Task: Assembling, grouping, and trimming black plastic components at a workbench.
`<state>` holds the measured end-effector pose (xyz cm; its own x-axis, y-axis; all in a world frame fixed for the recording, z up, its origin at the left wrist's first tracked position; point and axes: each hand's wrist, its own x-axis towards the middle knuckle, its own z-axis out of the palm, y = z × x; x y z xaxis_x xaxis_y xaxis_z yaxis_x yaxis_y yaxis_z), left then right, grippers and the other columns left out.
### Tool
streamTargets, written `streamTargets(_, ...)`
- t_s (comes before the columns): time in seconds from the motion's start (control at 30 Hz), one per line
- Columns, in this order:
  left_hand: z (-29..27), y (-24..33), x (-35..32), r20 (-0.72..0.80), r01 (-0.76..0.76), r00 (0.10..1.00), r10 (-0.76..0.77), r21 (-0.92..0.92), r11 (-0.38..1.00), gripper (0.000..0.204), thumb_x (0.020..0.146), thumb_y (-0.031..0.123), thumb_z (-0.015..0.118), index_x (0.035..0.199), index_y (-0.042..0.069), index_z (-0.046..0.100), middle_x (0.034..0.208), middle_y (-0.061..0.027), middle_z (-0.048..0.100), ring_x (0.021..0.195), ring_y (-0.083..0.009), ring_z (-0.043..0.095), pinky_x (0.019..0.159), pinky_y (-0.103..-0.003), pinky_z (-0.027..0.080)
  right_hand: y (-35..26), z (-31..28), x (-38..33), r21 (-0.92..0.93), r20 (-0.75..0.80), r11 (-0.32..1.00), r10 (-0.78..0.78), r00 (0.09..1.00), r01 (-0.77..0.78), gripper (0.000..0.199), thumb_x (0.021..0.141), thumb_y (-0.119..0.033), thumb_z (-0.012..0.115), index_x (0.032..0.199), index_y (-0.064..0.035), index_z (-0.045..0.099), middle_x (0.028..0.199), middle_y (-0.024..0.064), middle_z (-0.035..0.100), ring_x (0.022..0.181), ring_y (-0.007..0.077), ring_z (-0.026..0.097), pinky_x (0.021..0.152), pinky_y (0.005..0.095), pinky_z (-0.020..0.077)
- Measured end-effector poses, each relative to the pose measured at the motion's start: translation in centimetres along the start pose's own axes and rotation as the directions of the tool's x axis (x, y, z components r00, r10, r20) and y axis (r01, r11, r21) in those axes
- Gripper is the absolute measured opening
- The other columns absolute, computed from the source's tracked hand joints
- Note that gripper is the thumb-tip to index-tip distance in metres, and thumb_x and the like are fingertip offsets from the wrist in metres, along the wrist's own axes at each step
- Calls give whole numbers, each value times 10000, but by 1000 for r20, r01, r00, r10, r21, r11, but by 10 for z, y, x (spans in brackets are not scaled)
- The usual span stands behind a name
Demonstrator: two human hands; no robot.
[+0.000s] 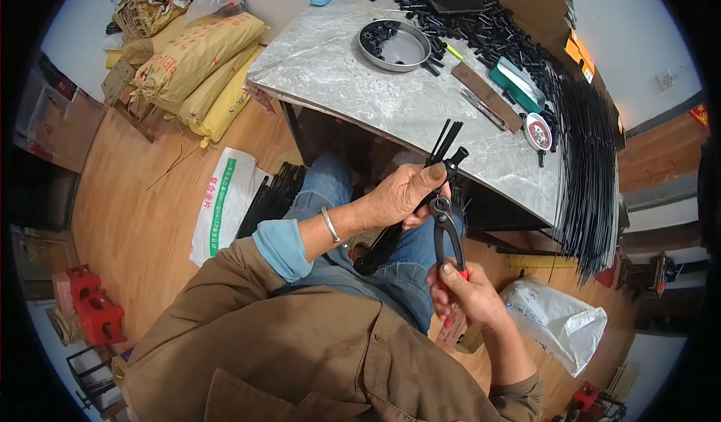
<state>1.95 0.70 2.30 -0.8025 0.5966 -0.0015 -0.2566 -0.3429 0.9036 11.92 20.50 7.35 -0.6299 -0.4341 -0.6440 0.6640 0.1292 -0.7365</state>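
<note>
My left hand [405, 195] is closed over my lap, in front of the table's near edge. It grips several thin black rods [444, 138], whose upper ends stick out past the thumb. Beside them a short black headed tube [457, 158] is pinched under the thumb. My right hand [469, 296], lower and to the right, is wrapped round the red handles of a pair of dark end-cutting pincers [449, 238]. The pincers' rounded jaws are right below the left fingers; whether they bite on a rod cannot be made out.
On the grey marbled table [315, 61] are a heap of black tube-like parts [488, 24], a round metal tin [395, 65], a wooden strip [484, 91], a green box [517, 84], a small white dish [538, 131] and long black rods [589, 167]. Yellow sacks [195, 61] lie left.
</note>
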Motion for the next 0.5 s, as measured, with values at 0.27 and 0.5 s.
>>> streamTargets(0.27, -4, -2, 7, -7, 7, 1000, -7, 11, 1000, 656, 909, 638, 390, 853, 6, 559, 553, -4, 460, 416, -56, 395, 394, -219, 330, 0, 5, 1, 305, 125, 943, 100, 987, -134, 386, 977, -397, 478, 823, -45, 512, 588, -7, 417, 476, 116, 393, 443, 262, 364)
streamTargets(0.5, -6, -1, 15, -97, 52, 994, -55, -33, 998, 648, 908, 633, 420, 894, -6, 522, 592, -18, 430, 432, -85, 411, 415, -239, 338, -17, -75, 22, -990, -109, 131, -936, 334, 44, 176, 833, 12, 599, 1007, -1, 574, 878, 174, 594, 808, 319, 603, 716, 349, 475)
